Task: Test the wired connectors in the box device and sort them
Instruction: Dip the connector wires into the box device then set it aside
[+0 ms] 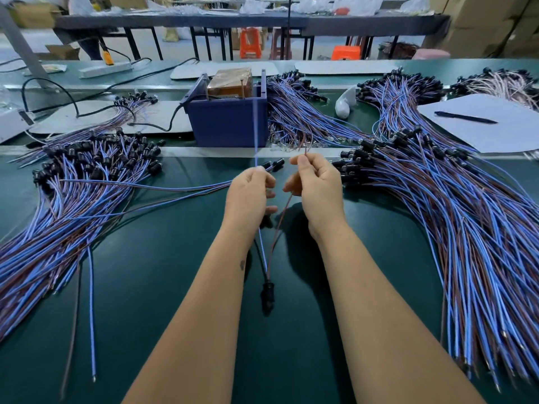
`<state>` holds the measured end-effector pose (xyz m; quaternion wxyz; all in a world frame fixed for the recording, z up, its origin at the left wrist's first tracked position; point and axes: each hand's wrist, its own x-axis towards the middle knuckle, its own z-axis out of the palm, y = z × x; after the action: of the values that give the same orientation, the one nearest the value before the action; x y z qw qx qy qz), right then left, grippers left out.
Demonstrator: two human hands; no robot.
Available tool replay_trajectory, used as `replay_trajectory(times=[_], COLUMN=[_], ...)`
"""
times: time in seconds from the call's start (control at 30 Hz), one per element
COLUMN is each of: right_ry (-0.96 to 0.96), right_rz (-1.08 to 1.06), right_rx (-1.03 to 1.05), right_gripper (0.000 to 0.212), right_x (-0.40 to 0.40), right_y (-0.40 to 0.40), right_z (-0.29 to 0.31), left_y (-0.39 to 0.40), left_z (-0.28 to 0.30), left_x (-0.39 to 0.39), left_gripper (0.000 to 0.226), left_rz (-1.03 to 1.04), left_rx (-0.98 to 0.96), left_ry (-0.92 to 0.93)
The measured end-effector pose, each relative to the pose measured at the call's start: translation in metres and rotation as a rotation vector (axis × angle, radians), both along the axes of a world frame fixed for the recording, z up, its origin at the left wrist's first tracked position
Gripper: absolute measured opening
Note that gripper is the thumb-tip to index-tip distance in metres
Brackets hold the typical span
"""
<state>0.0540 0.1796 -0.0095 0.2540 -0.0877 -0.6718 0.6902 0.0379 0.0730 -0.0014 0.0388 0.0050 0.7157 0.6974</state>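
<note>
Pinching a blue wire (pixel 256 135) in the left hand (pixel 250 193), right hand (pixel 316 186) pinching its brown wire (pixel 280 225), black connector (pixel 267 290) dangling over the green desk (pixel 175 287), blue box device (pixel 227 118) just behind, no legible writing showing.

— What does the person wear on the arms?

— No sleeve shows; both forearms are bare from the lower edge of the view up to the wrists.

— Anything on the left hand (pixel 250 191) or the right hand (pixel 316 186)?

— No gloves, rings or watch show. Short, plain fingernails. The left forearm carries one small dark mark just below that wrist.
</note>
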Motion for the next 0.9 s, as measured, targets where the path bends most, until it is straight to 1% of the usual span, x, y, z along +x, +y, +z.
replay_trajectory(times=[0.07,0.13,0.2,0.27,0.33,0.47,0.6,0.7,0.8,0.9], right_ry=[0.012,-0.009,-0.047,-0.068,-0.076,-0.04,0.01,-0.015,-0.062,-0.104], right_rz=[-0.04,-0.063,-0.073,-0.058,-0.041,-0.025,-0.057,-0.078,-0.082,-0.097], right_rx=[-0.007,0.015,0.005,-0.044,-0.057,-0.009,0.029,0.07,0.005,0.041], right_gripper=[0.025,0.027,0.028,0.03,0.031,0.029,0.027,0.024,0.025,0.029], right_x=[0.0,-0.002,-0.003,-0.004,-0.005,-0.003,-0.003,-0.01,-0.019,-0.025], right_y=[0.0,0.001,0.0,-0.001,-0.004,-0.008,-0.011,-0.015,-0.022,-0.029], right_z=[-0.001,-0.003,-0.003,-0.002,-0.001,0.0,0.002,0.0,-0.003,-0.006], left_y=[-0.008,-0.014,-0.017,-0.02,-0.023,-0.031,-0.038,-0.037,-0.034,-0.032], left_z=[-0.005,-0.007,-0.006,-0.005,-0.005,-0.005,-0.006,-0.007,-0.009,-0.01], left_x=[-0.005,-0.01,-0.012,-0.013,-0.013,-0.015,-0.019,-0.021,-0.02,-0.019], left_gripper=[0.034,0.033,0.031,0.029,0.027,0.028,0.029,0.028,0.028,0.028], left_rz=[0.049,0.079,0.115,0.166,0.215,0.259,0.299,0.33,0.345,0.34], left_rx=[-0.04,-0.051,-0.045,0.006,0.022,0.028,0.083,0.127,0.106,0.075], left_ry=[0.081,0.098,0.074,0.038,0.044,0.089,0.081,0.066,0.077,0.088])
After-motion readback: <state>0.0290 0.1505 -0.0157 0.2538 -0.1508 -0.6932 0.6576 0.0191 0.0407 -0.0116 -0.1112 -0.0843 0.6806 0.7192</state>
